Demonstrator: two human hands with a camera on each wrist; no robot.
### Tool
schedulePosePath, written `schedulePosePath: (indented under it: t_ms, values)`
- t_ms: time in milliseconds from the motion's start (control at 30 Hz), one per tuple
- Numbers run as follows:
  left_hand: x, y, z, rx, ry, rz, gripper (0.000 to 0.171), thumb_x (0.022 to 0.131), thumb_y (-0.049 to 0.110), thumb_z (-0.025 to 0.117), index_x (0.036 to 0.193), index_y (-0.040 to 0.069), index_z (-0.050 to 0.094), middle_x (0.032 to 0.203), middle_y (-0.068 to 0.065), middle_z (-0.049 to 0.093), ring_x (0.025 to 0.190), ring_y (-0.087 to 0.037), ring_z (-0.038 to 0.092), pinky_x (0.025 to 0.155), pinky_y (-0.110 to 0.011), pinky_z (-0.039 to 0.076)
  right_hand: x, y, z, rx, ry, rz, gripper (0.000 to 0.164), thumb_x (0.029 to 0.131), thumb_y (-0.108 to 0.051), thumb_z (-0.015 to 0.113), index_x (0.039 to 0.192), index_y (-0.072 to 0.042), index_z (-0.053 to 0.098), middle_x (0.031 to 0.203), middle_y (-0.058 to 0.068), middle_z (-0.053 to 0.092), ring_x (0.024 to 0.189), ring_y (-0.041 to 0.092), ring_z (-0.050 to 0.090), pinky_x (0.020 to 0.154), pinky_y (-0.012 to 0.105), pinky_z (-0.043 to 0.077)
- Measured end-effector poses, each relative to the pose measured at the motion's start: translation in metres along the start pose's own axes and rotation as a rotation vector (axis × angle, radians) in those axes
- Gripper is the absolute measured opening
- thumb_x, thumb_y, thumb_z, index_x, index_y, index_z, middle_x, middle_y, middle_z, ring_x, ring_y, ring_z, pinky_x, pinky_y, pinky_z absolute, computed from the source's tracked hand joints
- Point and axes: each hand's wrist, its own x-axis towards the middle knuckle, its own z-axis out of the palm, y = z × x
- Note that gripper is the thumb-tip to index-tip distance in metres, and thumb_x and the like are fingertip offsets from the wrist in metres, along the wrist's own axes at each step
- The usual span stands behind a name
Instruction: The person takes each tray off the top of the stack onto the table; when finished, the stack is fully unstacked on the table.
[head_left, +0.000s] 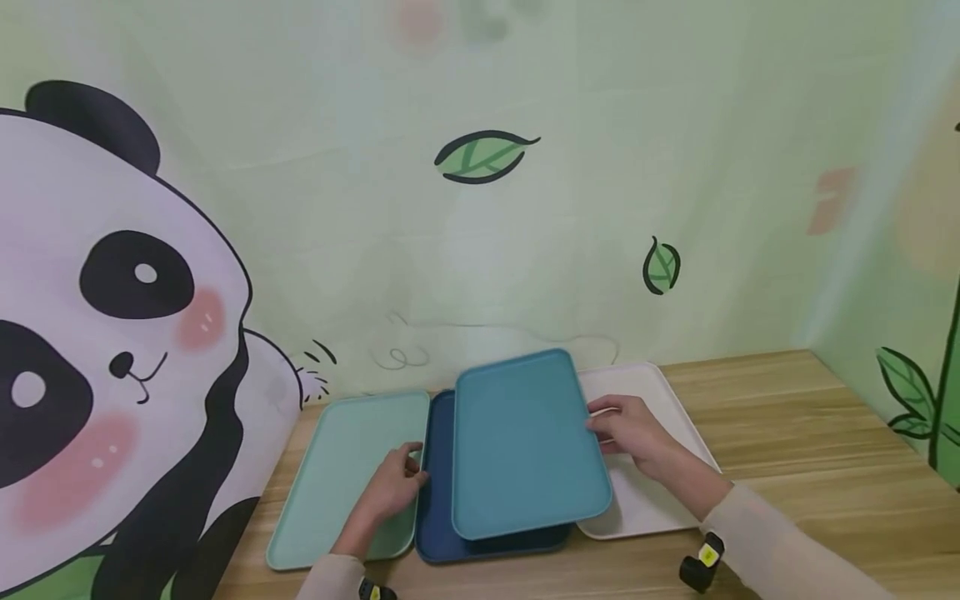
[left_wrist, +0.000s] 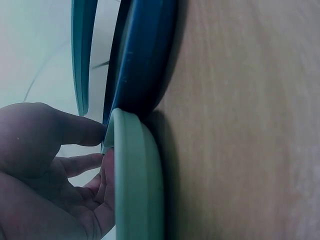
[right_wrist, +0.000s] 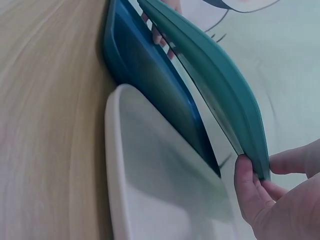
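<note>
A teal-blue tray (head_left: 528, 450) is tilted above a navy tray (head_left: 435, 500), its right edge raised. My right hand (head_left: 630, 433) pinches that right edge; the right wrist view shows the thumb on one face of the teal tray (right_wrist: 225, 85) and fingers on the other. My left hand (head_left: 393, 479) is over the right side of a mint-green tray (head_left: 352, 433), fingers loosely bent. In the left wrist view its thumb is close to where the mint tray (left_wrist: 137, 175) meets the navy tray (left_wrist: 145, 55); contact is hard to tell.
A white tray (head_left: 652, 500) lies to the right of the navy one, partly under my right hand. All stand on a wooden table (head_left: 787, 467). Behind is a green backdrop (head_left: 570, 208) with a panda drawing (head_left: 45, 200) at left.
</note>
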Motion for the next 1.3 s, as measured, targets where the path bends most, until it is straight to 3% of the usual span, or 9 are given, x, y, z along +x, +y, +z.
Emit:
schedulePosePath:
  t_ms: [367,667,833,1033,1300]
  values:
    - [0.004,-0.002,0.003,0.021,0.007,0.007,0.048,0.09,0.01,0.06,0.134,-0.003,0.045,0.096,-0.01,0.054,0.093,-0.028,0.058,0.075,-0.043,0.047,-0.004,0.003,-0.033,-0.031,0.035,-0.014,0.037,0.089,-0.006,0.057,0.123,0.008,0.051,0.097,0.016,0.064,0.082,0.023,0.065,0.071,0.037,0.054]
    - [0.005,-0.003,0.002,0.021,-0.002,-0.03,0.054,0.085,0.009,0.065,0.134,-0.002,0.046,0.096,-0.01,0.053,0.089,-0.024,0.057,0.071,-0.039,0.047,-0.012,-0.004,-0.063,-0.076,0.046,-0.024,0.042,0.091,-0.009,0.058,0.127,0.008,0.048,0.102,0.017,0.063,0.084,0.022,0.064,0.073,0.036,0.053]
    - [0.005,-0.002,0.0,0.044,-0.002,-0.026,0.054,0.084,0.007,0.065,0.133,-0.004,0.046,0.095,-0.01,0.053,0.088,-0.024,0.055,0.074,-0.041,0.046,-0.017,-0.007,-0.078,-0.105,0.044,0.004,0.044,0.091,-0.012,0.057,0.13,0.006,0.046,0.109,0.018,0.06,0.088,0.022,0.063,0.075,0.036,0.053]
    - [0.007,-0.003,0.0,0.06,-0.006,-0.033,0.054,0.084,0.007,0.065,0.133,-0.003,0.046,0.095,-0.009,0.053,0.088,-0.022,0.055,0.075,-0.042,0.046,-0.018,-0.013,-0.097,-0.16,0.028,-0.021,0.05,0.092,-0.017,0.059,0.134,0.006,0.043,0.116,0.019,0.058,0.092,0.022,0.062,0.077,0.036,0.052]
    - [0.009,-0.004,0.0,0.053,-0.017,-0.045,0.055,0.084,0.008,0.066,0.134,-0.003,0.045,0.095,-0.009,0.053,0.086,-0.021,0.055,0.073,-0.04,0.046,-0.024,-0.017,-0.13,-0.215,0.019,-0.021,0.054,0.093,-0.023,0.06,0.136,0.006,0.042,0.115,0.015,0.06,0.095,0.02,0.062,0.081,0.04,0.051]
